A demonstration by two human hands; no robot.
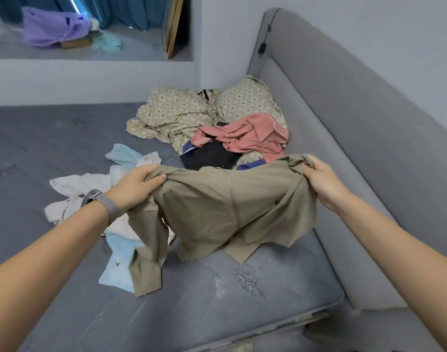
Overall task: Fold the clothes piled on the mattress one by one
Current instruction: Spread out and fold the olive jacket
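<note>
Both of your hands are clamped on the khaki shirt (227, 209), which you hold spread above the near part of the grey mattress (217, 301). Your left hand (136, 186) bunches one upper corner of it in curled fingers, thumb on top; your right hand (321, 181) pinches the opposite upper corner, so the two hands are well apart with the cloth stretched between them. The shirt's lower edge drapes onto the mattress, and one sleeve hangs down on the left, its cuff lying on a light blue garment (118, 270). A grey mesh watch band (103, 201) circles your left wrist. Beneath and beyond your left hand lies a white garment (75, 189), touching the blue one. Farther back, near the grey padded headboard (344, 118), the rest of the pile sits: a pink garment (250, 138) on top of a black one (209, 156), with beige patterned cloth (171, 115) behind them. A purple cloth (52, 29) lies on the ledge beyond the bed.
</note>
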